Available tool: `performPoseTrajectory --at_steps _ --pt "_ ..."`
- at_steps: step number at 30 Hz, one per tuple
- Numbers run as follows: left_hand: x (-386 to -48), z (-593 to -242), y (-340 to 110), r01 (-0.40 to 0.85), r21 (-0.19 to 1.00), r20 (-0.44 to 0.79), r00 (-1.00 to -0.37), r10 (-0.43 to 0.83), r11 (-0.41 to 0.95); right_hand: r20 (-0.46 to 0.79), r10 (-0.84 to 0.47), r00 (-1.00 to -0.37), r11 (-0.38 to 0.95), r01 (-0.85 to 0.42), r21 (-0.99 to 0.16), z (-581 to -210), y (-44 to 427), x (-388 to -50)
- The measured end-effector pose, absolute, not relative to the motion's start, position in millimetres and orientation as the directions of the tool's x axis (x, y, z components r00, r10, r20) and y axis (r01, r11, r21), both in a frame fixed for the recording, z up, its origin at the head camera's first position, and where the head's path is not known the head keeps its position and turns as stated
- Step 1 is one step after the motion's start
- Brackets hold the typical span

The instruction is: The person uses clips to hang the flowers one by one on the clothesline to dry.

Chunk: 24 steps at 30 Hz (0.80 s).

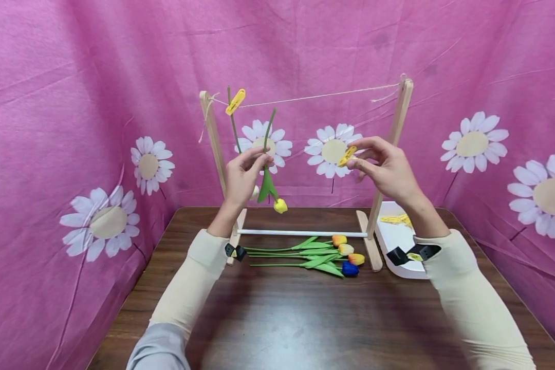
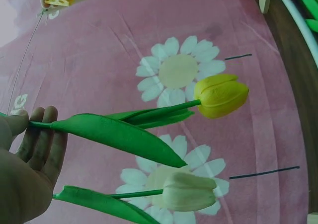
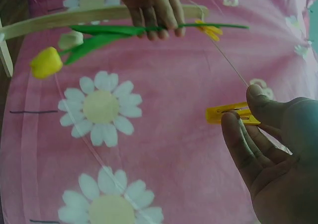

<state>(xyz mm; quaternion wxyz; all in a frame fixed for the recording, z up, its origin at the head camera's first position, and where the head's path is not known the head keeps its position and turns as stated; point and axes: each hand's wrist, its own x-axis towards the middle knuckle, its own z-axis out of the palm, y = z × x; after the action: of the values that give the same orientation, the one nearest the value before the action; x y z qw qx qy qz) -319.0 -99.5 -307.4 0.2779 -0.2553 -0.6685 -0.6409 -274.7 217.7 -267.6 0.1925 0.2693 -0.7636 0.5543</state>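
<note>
My left hand (image 1: 246, 176) pinches the green stem of a yellow tulip (image 1: 280, 205), which hangs bloom down with its stem end just below the string (image 1: 319, 96). Between thumb and fingertips of my right hand (image 1: 388, 167) is a yellow clothespin (image 1: 347, 156), held below the string's right half. Another yellow clothespin (image 1: 235, 102) grips a stem on the string near the left post. That stem belongs to a white tulip (image 2: 189, 191), bloom down, mostly hidden behind my left hand in the head view. In the right wrist view the held clothespin (image 3: 231, 113) lies sideways.
A wooden frame with a left post (image 1: 215, 139) and right post (image 1: 400, 115) carries the string. A white bar (image 1: 300, 233) joins its feet. Several tulips (image 1: 314, 253), orange-yellow, cream and blue, lie on the table (image 1: 277, 318). A white tray (image 1: 390, 246) at right holds yellow clothespins (image 1: 395, 220).
</note>
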Motion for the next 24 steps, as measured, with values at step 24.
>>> performPoseTrajectory --at_steps 24 --pt "-334 -280 -100 0.688 0.692 0.721 -0.678 -0.144 0.219 0.644 -0.083 -0.761 0.134 -0.648 -0.749 -220 129 -307"
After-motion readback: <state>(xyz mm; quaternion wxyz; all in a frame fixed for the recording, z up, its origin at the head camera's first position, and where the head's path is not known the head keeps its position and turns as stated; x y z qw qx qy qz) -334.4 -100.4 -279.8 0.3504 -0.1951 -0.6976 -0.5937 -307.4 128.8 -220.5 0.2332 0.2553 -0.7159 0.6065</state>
